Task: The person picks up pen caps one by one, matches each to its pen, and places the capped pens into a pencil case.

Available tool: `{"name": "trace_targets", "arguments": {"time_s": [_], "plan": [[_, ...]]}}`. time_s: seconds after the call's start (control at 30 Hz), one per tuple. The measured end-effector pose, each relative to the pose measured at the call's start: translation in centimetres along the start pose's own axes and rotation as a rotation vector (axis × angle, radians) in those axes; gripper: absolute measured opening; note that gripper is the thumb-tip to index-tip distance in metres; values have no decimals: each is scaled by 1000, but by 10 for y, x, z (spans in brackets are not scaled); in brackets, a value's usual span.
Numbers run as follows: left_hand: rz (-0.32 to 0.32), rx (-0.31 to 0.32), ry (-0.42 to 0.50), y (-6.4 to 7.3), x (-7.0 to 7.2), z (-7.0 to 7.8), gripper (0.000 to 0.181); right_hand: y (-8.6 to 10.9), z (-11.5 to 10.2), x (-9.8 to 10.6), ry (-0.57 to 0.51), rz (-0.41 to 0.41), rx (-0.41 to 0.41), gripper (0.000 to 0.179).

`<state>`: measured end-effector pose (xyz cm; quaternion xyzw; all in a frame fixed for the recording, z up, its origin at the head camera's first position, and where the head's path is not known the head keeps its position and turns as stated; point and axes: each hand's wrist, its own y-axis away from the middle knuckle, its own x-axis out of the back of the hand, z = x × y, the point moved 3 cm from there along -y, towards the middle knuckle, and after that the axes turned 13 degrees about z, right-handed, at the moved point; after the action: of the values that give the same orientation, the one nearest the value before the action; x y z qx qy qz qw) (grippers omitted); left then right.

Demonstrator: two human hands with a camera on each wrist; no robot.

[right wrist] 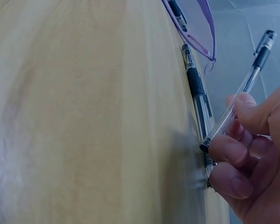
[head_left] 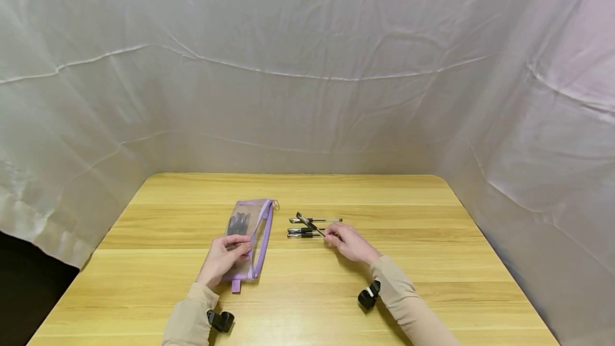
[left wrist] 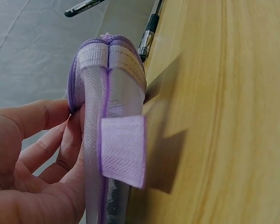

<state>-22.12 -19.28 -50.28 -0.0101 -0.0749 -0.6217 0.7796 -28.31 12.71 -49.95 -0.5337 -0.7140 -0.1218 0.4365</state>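
Note:
A mesh zipper pouch (head_left: 265, 247) with purple trim lies left of centre on the table, its zipped side gaping. Dark-gripped pens (head_left: 238, 223) show through its mesh. My left hand (head_left: 222, 260) pinches the pouch's edge between thumb and fingers; in the left wrist view a purple tab (left wrist: 123, 151) hangs from its near end. Right of the pouch, my right hand (head_left: 352, 243) holds a clear, black-gripped gel pen (right wrist: 261, 57) by its rear end. The pen is raised and slanted, cap end towards the pouch. Beneath it, three similar pens (head_left: 299, 235) lie side by side.
The wood-grain table (head_left: 384, 303) runs back to a grey fabric curtain (head_left: 307, 111), which also hangs along both sides. A small metal ring (head_left: 276, 205) sits at the pouch's far corner. Black wrist cameras (head_left: 367, 297) are strapped at both sleeves.

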Motion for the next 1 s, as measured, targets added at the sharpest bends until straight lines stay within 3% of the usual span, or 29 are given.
{"name": "trace_targets", "arguments": {"time_s": [0.4, 0.7, 0.83, 1.0], "plan": [[5, 0, 4, 0, 0, 0, 30, -1, 0, 1, -132, -74, 12, 16], [11, -5, 13, 0, -1, 1, 30, 0, -3, 1, -218, -110, -45, 16], [10, -5, 11, 0, -1, 1, 30, 0, -3, -1, -343, -116, -108, 20], [12, -3, 9, 0, -1, 1, 30, -2, -3, -5, -546, -121, -252, 29]]}}
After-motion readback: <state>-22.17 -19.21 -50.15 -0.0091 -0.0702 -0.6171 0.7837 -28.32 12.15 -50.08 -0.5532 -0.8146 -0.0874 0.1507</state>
